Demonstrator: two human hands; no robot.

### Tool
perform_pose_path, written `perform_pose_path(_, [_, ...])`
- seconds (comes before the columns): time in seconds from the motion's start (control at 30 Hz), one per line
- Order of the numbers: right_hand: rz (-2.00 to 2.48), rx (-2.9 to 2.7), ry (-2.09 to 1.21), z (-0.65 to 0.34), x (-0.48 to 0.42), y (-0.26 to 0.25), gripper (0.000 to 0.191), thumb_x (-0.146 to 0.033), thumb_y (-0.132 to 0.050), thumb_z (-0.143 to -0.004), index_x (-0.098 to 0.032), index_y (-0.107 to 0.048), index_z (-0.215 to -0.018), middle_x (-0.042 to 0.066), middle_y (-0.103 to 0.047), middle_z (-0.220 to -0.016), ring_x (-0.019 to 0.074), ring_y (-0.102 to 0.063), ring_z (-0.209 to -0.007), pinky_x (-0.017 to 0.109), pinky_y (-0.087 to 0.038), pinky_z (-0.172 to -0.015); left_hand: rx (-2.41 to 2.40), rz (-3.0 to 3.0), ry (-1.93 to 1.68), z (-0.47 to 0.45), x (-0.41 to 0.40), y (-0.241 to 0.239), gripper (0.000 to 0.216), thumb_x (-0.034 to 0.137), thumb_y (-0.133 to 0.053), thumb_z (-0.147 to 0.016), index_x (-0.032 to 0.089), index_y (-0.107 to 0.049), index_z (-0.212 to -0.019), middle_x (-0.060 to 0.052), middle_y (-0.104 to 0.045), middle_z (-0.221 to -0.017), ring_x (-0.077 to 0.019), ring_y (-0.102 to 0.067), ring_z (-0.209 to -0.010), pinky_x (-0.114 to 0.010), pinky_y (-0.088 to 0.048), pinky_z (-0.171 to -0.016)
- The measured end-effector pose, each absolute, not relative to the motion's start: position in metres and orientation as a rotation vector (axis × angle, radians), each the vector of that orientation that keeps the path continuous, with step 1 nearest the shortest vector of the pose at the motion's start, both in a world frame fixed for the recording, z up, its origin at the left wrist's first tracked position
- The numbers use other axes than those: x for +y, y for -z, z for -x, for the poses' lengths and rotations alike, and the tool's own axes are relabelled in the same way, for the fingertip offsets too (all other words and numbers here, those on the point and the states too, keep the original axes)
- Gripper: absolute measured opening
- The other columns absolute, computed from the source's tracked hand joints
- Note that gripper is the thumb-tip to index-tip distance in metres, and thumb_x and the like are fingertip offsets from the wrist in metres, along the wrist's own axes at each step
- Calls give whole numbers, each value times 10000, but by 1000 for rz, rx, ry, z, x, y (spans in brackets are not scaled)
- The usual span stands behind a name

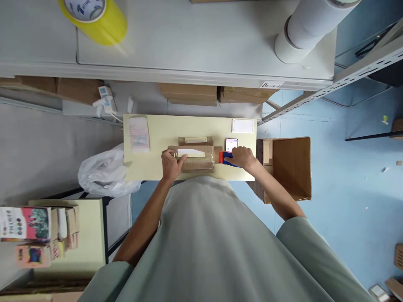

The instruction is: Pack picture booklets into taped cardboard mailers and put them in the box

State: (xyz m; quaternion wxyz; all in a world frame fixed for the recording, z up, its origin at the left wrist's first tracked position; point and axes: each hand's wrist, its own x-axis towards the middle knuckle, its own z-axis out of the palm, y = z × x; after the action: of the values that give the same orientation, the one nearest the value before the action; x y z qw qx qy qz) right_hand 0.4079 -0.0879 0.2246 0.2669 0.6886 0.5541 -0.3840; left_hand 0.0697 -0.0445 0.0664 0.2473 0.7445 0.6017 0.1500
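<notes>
At the table's (189, 126) centre, the left hand (171, 163) clamps the box (197, 161) at its 9 o'clock end while the right hand (242, 157) grips the tape dispenser (225, 158) at 3 o'clock, just beside the phone (231, 144), so firm downward pressure and a straight, level pull should probably lay tape smoothly.

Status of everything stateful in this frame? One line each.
parcel: closed, flat on table, left hand pressed on it.
tape dispenser: gripped by right hand at the parcel's right end.
phone: face up, screen lit.
cardboard box: on floor, open.
plastic bag: crumpled beside table.
</notes>
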Motion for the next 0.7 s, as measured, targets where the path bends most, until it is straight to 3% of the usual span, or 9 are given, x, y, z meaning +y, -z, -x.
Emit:
perform_pose_path(0.3, [-1987,1517,975,-363,-96,-207,360,-396,-563,-1084,-117,-785,-1137,240,-796,-1144,326,-773,-1065,336,-552,-827,1620,-2028,-432,-70,-42,-69,508,506,-770,-936,237,-398,-1154,-117,-493,-1170,-338,-564,-1187,-562,-490,-1082])
perform_pose_path(0.53, [-2050,1572,878,-336,-107,-211,302,-190,-522,-1039,-76,-761,-1184,271,-781,-1094,331,-772,-1014,364,-523,-748,1587,-2059,-443,-71,-42,-73,487,499,-766,-945,235,-417,-1158,-133,-508,-1181,-353,-585,-1161,-574,-497,-1055])
perform_pose_path(0.7, [-2114,1487,893,-313,-115,-204,338,-245,-516,-1063,-35,-726,-1223,275,-770,-1009,321,-769,-906,365,-498,-707,1572,-2075,-439,-62,-37,-78,450,501,-724,-977,222,-427,-1169,-133,-524,-1172,-348,-589,-1156,-565,-513,-1035])
